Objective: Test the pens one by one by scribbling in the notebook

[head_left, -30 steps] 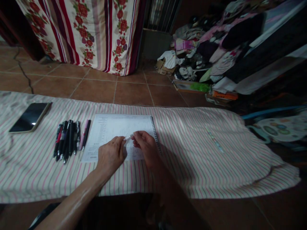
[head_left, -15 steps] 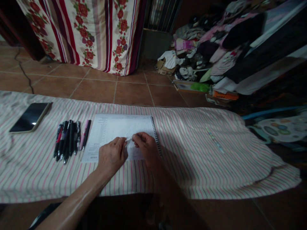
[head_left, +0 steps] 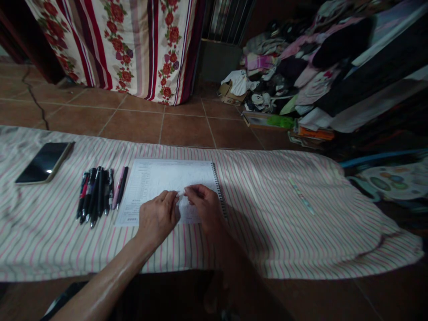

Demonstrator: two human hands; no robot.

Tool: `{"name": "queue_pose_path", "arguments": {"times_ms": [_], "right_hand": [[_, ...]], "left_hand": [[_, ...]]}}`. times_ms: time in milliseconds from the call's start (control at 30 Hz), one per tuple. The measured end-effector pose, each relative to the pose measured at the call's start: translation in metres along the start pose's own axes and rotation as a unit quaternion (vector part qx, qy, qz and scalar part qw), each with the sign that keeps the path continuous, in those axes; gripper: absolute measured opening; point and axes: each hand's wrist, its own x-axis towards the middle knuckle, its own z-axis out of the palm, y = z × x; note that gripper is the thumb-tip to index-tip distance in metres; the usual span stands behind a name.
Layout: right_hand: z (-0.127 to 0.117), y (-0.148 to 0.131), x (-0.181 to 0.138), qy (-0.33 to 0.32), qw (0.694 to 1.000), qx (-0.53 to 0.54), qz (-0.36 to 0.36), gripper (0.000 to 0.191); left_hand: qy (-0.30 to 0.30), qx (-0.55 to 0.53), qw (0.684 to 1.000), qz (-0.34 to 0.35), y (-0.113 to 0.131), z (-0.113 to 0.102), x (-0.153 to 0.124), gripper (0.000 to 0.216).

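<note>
Head view puts your left hand (head_left: pixel 157 215) and right hand (head_left: pixel 205 203) close together over the spiral notebook (head_left: pixel 180 173). Between your fingertips sits a small whitish piece (head_left: pixel 181 193), too blurred to identify. Your left hand is curled closed at its left end; your right thumb and forefinger appear to pinch the other, likely so one side steadies it against the other. The notebook lies beneath both hands, perhaps serving as flat backing for something so small. Left of your left hand, just beside the notebook, the pens (head_left: pixel 96 191) lie roughly parallel, probably grouped to leave your hands room. Farther left rests a phone (head_left: pixel 43 162). Well right of your right hand, a pale patterned stick (head_left: pixel 302 197) lies alone on the striped cloth (head_left: pixel 264 178); why, you cannot tell.
</note>
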Motion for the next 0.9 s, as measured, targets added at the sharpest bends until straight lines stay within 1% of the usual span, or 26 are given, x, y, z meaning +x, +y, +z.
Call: {"name": "queue_pose_path", "arguments": {"times_ms": [133,233,300,400,500,667,767,900], "right_hand": [[0.000,0.000,-0.001,-0.026,0.998,0.057,0.020,0.024],[0.000,-0.004,-0.002,-0.047,0.992,0.101,0.053,0.033],[0.000,-0.009,-0.005,-0.047,0.989,0.121,0.069,0.038],[0.000,-0.013,-0.007,-0.039,0.989,0.119,0.081,0.035],[0.000,-0.013,-0.007,-0.031,0.992,0.086,0.087,0.034],[-0.001,-0.004,-0.001,-0.001,0.996,0.064,0.053,0.025],[-0.002,-0.004,-0.002,-0.022,0.994,0.089,0.056,0.025],[-0.002,-0.013,-0.009,-0.049,0.982,0.151,0.099,0.036]], "left_hand": [[-0.014,-0.019,0.999,-0.024,0.000,-0.002,0.000,0.031],[-0.020,-0.031,0.999,-0.040,0.000,-0.003,0.001,0.032],[-0.015,-0.036,0.998,-0.042,0.000,-0.002,0.001,0.032],[0.001,-0.040,0.999,-0.032,0.000,0.001,0.000,0.032],[0.006,-0.046,0.999,-0.022,0.000,0.003,-0.001,0.032],[-0.014,-0.057,0.998,-0.030,0.002,0.002,-0.001,0.031],[-0.022,-0.062,0.997,-0.040,0.003,0.001,0.000,0.030],[-0.023,-0.066,0.996,-0.055,0.002,0.000,0.000,0.029]]}}
